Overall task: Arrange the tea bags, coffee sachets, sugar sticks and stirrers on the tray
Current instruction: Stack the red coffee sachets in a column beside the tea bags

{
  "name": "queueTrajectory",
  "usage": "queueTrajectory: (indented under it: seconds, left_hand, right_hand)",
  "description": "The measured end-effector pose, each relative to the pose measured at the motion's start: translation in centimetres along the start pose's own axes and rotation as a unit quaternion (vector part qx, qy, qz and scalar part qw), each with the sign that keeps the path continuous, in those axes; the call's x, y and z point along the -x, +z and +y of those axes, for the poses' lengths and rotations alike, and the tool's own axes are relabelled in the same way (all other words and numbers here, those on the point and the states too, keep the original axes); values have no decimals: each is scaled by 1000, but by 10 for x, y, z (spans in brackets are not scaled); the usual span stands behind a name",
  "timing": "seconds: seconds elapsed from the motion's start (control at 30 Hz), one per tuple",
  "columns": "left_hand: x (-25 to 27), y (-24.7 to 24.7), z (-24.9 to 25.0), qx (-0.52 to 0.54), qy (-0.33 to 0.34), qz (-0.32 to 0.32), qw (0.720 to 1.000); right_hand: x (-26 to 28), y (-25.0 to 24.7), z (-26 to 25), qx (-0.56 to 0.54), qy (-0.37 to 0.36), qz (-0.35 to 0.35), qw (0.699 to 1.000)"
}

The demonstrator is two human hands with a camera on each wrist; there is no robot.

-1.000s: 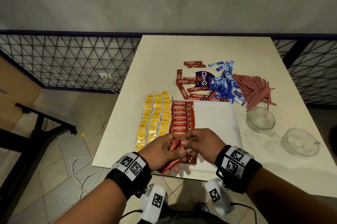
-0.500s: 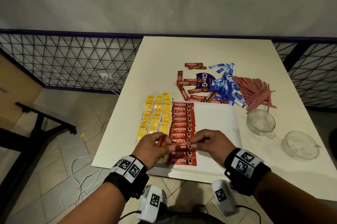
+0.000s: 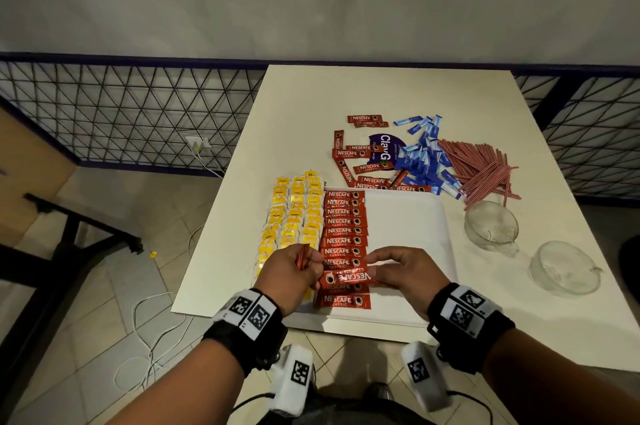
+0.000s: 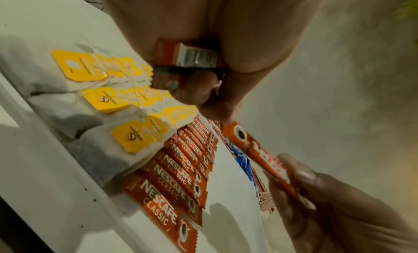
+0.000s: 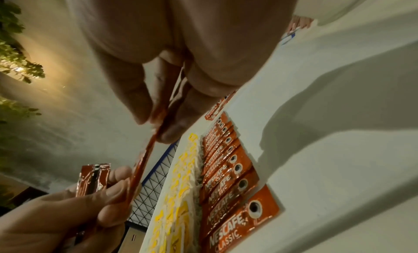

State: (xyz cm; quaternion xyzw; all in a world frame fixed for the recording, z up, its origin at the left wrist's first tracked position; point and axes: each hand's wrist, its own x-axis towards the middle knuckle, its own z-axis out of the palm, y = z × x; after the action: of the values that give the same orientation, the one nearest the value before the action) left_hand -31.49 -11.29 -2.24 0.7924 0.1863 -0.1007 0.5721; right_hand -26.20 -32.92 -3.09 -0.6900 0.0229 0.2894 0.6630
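Bare forearms are showing, no sleeves. Each wrist is wearing a black wristband bearing white square-coded marker tags. White camera units, likewise tagged, are hanging beneath, trailing black cables, lower frame.

Red sachet (upside-down) over tray.

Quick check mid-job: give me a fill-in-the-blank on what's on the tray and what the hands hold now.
1. Both hands hold one coffee sachet printed ____ side up.
2. The left hand also grips spare ____ sachets.
3. The tea bags lie ____ of the sachet column.
4. The stirrers lie ____ the tray.

Missing: upside-down; coffee; left; off
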Motion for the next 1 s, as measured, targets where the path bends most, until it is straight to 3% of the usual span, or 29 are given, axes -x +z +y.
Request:
queueTrajectory:
  seconds: [0.17, 0.3, 0.47, 0.57, 0.7, 0.8, 0.9, 1.0]
  left_hand:
    - [5, 9, 7, -52, 8, -30, 998]
    - [16, 20, 12, -68, 14, -139, 988]
    - [15, 19, 28, -34, 36, -101, 994]
    - [16, 24, 32, -35, 36, -109, 993]
    - [13, 27, 23, 62, -27, -26, 997]
    - [15, 25, 20, 157, -80, 19, 984]
    - [13, 21, 10, 43, -68, 13, 997]
    - [11, 17, 0, -93, -47, -2, 995]
  right_hand:
    - [4, 3, -4, -105, 37, 12, 994]
    - [1, 5, -4, -81, 41, -19, 996]
    - [3, 11, -7, 50, 17, -109, 993]
    - [3, 16, -9, 72, 11, -113, 991]
    - [4, 16, -6, 114, 6, -96, 989]
    - [6, 14, -7, 123, 19, -90, 988]
    - [3, 7, -2, 120, 51, -68, 989]
    - [-1, 1, 10, 221, 75, -65, 970]
